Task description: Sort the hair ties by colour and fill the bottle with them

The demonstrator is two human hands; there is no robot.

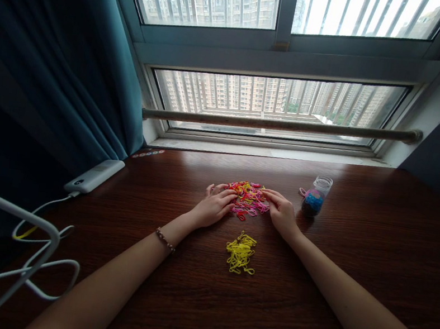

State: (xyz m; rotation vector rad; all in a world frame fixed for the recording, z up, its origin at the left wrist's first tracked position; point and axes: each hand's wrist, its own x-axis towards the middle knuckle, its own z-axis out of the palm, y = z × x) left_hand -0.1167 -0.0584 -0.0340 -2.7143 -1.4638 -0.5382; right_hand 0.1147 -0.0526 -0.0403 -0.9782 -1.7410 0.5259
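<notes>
A mixed pile of small rubber bands [249,194], pink, red, orange and yellow, lies on the dark wooden table between my two hands. My left hand [214,208] rests at the pile's left side, fingers spread and fingertips touching the bands. From the right, my right hand [282,212] reaches in with its fingers stretched out over the pile's edge; no band shows clearly held in it. Closer to me lies a separate heap of yellow rubber bands [240,253], touched by neither hand. A beaded bracelet [165,240] circles my left wrist.
A clear jar [316,196] with blue and dark contents stands right of my right hand, a pink loop beside it. On the left are a white power bank [94,175], a white cable [47,247] and a blue curtain [107,54]. A barred window is behind the table.
</notes>
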